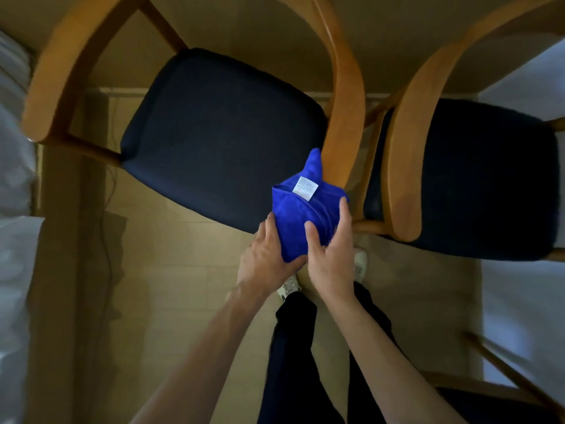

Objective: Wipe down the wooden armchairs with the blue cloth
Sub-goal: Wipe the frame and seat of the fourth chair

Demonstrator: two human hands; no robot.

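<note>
Hands (301, 255) around blue cloth (305, 215) on armrest (345, 117)

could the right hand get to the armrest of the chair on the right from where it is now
Probably yes. The right hand holds the blue cloth at the end of the left chair's armrest, and the right chair's armrest lies just beside it with nothing in between, though both hands are busy with the cloth.

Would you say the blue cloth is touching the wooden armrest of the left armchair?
Touching. The head view shows the blue cloth, held by the left hand and right hand, draped over the front end of the armrest, with no gap.
</note>
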